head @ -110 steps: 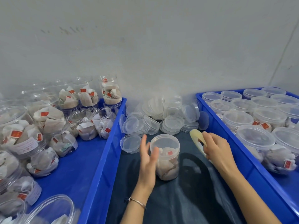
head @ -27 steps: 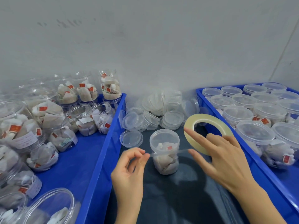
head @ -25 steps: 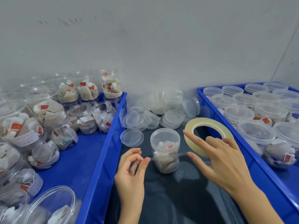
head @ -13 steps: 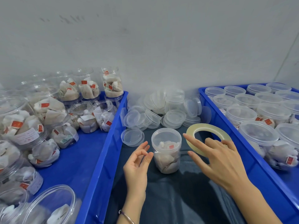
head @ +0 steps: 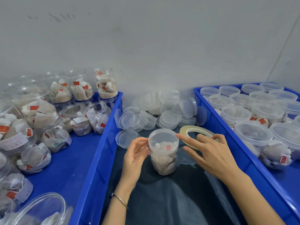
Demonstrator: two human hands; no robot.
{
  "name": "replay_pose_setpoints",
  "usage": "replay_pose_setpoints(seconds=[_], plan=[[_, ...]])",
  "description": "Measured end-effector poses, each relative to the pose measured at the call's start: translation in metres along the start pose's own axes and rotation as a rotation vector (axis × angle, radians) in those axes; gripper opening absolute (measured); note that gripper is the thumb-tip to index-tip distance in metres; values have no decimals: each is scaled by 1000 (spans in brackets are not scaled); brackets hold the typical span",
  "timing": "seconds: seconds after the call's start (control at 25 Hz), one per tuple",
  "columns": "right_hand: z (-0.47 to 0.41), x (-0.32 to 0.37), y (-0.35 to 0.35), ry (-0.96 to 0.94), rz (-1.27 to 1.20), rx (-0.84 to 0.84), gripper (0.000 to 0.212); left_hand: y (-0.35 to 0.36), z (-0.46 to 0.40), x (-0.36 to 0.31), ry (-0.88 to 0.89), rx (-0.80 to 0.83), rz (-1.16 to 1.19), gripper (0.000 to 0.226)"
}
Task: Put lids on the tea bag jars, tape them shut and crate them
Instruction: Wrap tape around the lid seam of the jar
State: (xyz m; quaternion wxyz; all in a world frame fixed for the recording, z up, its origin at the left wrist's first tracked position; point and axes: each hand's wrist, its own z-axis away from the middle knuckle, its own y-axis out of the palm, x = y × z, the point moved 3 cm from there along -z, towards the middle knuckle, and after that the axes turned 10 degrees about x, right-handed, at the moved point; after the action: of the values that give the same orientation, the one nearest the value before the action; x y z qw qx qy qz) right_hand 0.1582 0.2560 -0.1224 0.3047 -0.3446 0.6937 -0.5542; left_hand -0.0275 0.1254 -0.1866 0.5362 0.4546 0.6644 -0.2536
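Standing on the dark cloth between the crates, the jar is now being touched by the left hand, fingers pinching tape at its lid rim. The right hand, fingers curled through the roll, is holding it closer to the jar than before.

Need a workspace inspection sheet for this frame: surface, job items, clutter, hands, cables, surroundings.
Surface: dark cloth between two crates.
Job's things: lidded clear plastic jar of tea bags upright on the cloth; yellowish tape roll behind it.
Clutter: loose clear plastic lids piled by the wall.
Grippers: left hand touches the jar at its lid edge; right hand holds the tape roll.
Cables: nothing seen.
Surroundings: left blue crate holds unlidded jars; right blue crate holds lidded jars; grey wall.
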Motion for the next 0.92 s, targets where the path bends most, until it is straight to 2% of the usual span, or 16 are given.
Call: replay_pose_setpoints(seconds=[0.08, 0.2, 0.28, 0.36, 0.44, 0.6, 0.76, 0.92], plan=[[-2, 0, 1, -5, 0, -10, 47, 3, 2, -1, 1, 86, 25, 44], [-3, -1, 3, -13, -5, -29, 47, 14, 4, -4, 56, 180, -175, 56], [-3, -2, 4, -18, -5, -27, 47, 17, 0, -7, 104, 128, -258, 51], [-3, -2, 5, -26, -11, -31, 47, 15, -5, -10, 92, 122, -194, 43], [-4, -2, 6, -35, -18, -26, 47, 10, -10, -15, 53, 194, -133, 43], [-6, -1, 7, -60, -54, -16, 43, 0, -15, -23, -3, 348, -200, 46], [-6, -2, 9, -85, -43, 20, 42, -6, -17, -23, -42, 368, -223, 41], [-7, -3, 11, -94, -42, 43, 43, -8, -19, -21, -48, 375, -212, 47]])
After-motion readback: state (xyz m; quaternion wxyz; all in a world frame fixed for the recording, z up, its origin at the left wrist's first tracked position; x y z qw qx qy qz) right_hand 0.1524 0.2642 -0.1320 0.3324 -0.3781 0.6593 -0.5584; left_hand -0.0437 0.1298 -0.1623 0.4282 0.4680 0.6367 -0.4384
